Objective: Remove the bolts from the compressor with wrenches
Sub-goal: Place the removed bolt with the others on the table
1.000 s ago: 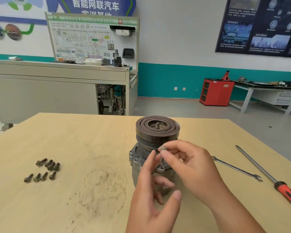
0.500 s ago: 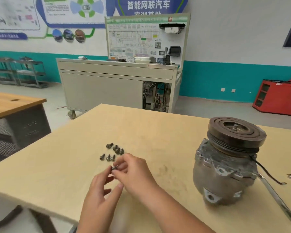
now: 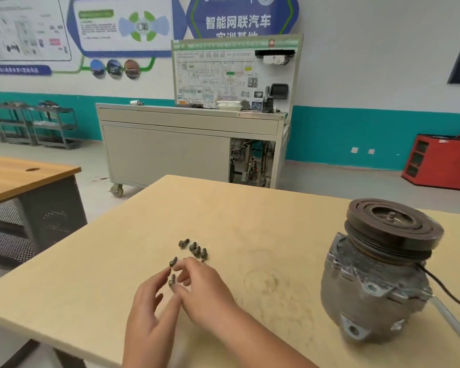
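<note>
Bright, even indoor light.
Faint soft shadows; slight motion blur, worst on the left hand (image 3: 149, 314); edges bend.

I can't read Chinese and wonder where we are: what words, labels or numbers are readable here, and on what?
"智能网联汽车": blue wall sign.
"LYNK&CO", probably: that sign's top, cut by the picture's edge.
Sign's second line: half hidden behind the board, unreadable.
Left posters and the board's print: too blurred.
Compressor, bolts: no text visible.

Bare left hand (image 3: 147, 323), bare right hand (image 3: 208, 291)
</note>
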`<action>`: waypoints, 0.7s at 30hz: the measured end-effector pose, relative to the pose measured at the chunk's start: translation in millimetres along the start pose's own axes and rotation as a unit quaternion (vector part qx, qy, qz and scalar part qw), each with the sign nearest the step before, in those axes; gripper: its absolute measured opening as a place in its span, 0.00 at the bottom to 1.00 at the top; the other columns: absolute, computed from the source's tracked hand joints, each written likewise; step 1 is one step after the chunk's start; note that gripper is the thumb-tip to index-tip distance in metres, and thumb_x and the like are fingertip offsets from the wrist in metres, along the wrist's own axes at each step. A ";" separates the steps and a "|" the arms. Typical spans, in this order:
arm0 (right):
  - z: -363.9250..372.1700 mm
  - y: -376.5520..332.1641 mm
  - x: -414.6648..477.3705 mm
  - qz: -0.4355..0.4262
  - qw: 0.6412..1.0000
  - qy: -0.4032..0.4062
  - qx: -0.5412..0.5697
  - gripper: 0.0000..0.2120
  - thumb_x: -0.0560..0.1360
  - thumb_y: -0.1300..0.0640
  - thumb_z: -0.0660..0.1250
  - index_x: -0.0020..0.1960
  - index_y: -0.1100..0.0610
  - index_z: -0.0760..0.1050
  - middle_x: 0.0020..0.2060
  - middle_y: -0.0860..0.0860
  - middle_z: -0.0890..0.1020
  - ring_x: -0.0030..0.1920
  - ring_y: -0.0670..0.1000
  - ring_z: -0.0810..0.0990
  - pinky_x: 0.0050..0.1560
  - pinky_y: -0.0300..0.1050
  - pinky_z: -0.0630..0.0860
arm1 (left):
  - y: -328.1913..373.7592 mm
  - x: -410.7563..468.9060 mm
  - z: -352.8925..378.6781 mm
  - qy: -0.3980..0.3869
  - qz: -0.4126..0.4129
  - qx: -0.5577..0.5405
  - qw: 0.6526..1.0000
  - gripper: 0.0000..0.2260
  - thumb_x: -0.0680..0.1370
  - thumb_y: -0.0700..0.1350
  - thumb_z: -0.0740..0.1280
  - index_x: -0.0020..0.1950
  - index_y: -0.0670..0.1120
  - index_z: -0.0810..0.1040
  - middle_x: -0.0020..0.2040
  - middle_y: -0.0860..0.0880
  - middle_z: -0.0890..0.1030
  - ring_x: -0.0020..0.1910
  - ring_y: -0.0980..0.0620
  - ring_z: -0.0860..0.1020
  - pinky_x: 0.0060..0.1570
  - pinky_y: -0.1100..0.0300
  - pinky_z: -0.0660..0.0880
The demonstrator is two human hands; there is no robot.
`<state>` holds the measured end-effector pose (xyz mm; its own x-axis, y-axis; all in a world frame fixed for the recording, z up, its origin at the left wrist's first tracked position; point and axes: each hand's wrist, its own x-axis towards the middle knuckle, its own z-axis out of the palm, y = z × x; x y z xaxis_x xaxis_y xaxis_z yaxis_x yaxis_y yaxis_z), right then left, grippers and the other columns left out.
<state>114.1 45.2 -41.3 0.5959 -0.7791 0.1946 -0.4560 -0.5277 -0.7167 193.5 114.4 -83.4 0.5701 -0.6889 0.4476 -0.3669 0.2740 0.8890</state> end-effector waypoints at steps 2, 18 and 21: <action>-27.3 -10.2 -43.2 -0.067 0.993 0.062 0.071 0.14 0.73 0.53 0.63 0.58 0.46 0.73 0.51 0.42 0.77 0.52 0.40 0.75 0.48 0.34 0.72 | 24.2 -16.7 17.0 0.041 0.060 -0.103 0.992 0.15 0.72 0.41 0.62 0.52 0.56 0.81 0.53 0.49 0.81 0.54 0.57 0.78 0.49 0.72 0.72; -252.5 225.4 -187.6 0.357 0.892 0.216 -0.172 0.23 0.72 0.45 0.67 0.62 0.55 0.69 0.55 0.54 0.74 0.53 0.50 0.74 0.53 0.42 0.69 | 136.0 -148.0 266.0 -0.533 0.227 0.311 0.754 0.17 0.73 0.55 0.67 0.59 0.52 0.79 0.55 0.49 0.78 0.52 0.53 0.76 0.46 0.62 0.68; -255.6 236.4 -176.6 0.374 0.890 0.156 -0.209 0.28 0.69 0.42 0.69 0.64 0.53 0.65 0.57 0.52 0.74 0.56 0.51 0.75 0.51 0.41 0.70 | 146.9 -154.1 288.2 -0.574 0.184 0.340 0.722 0.25 0.78 0.47 0.62 0.72 0.41 0.62 0.69 0.37 0.61 0.67 0.38 0.64 0.56 0.48 0.63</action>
<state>-267.8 -28.5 -73.9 -0.1608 -0.9869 -0.0089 -0.8925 0.1492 -0.4257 -160.1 67.4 -49.6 -0.4996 -0.8624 -0.0812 -0.8366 0.4561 0.3034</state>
